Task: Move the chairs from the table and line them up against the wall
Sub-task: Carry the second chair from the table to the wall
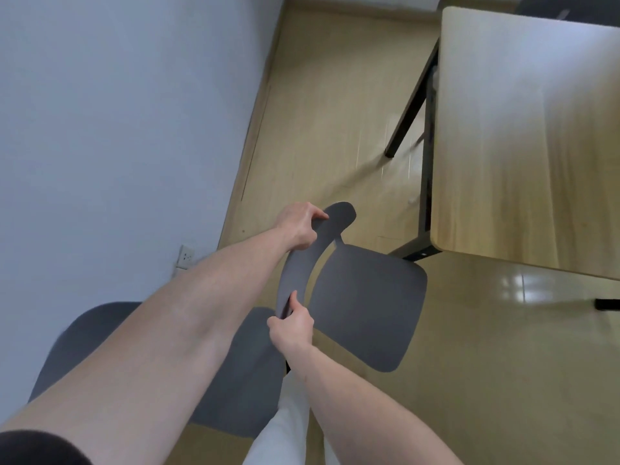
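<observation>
I hold a dark grey chair [365,307] by its curved backrest, seen from above near the middle of the view. My left hand [298,224] grips the far end of the backrest. My right hand [292,327] grips its near end. The chair's seat points toward the wooden table [523,146] at the right. A second grey chair [235,374] stands at the lower left beside the pale wall [117,129], partly hidden under my left forearm. At the top right, another dark chair [550,8] shows behind the table.
The wall runs along the left with a white socket [185,256] low on it. Black table legs [412,105] stand on the wood-look floor [322,129]. A black foot [607,303] shows at the right edge. My white trouser leg [285,427] is at the bottom.
</observation>
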Demonstrator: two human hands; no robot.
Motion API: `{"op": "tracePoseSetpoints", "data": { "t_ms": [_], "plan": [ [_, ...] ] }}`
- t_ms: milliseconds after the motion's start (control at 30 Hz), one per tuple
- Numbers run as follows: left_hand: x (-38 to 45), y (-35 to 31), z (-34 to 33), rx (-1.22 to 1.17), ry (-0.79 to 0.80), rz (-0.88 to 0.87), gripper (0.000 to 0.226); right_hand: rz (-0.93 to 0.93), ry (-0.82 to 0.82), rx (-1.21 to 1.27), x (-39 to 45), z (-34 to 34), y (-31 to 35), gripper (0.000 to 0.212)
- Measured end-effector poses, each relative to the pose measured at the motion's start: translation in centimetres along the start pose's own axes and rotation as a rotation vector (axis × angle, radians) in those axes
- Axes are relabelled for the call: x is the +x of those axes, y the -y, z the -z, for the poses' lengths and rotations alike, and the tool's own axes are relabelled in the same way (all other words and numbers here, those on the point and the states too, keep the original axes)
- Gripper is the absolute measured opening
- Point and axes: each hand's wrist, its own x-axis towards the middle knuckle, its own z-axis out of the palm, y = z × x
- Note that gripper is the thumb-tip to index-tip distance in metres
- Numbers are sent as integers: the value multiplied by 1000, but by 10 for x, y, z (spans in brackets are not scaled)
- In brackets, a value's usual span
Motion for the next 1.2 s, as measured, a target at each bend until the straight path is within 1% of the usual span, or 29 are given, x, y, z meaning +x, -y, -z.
{"op": "tracePoseSetpoints", "data": {
  "t_ms": [167, 300, 500, 633, 700, 800, 900, 1033, 1200],
  "plan": [
    [-1, 20, 2, 8, -8, -4, 77, 27, -46, 5, 4, -26, -4, 83],
    [-6, 29, -1, 0, -7, -31, 78, 59, -106, 89, -3, -47, -9, 82],
    [10, 5, 11, 54, -66, -152, 68, 93, -154, 201, 3, -46, 15, 79],
    [23, 2, 23, 92, -121, -188, 66, 110, -129, 218, 13, -44, 37, 80],
    [27, 14, 30, 92, -130, -165, 66, 130, -63, 201, 17, -44, 44, 80],
    [31, 45, 41, 82, -156, -89, 69, 159, 82, 139, 27, -44, 55, 78],
    [29, 84, 54, 85, -176, -6, 71, 139, 139, 59, 45, -29, 62, 79],
    [19, 137, 66, 53, -225, 122, 65, 98, 109, -158, 69, 10, 46, 75],
    [7, 194, 79, -4, -299, 244, 62, 68, -3, -346, 94, 44, 15, 70]
  ]
}}
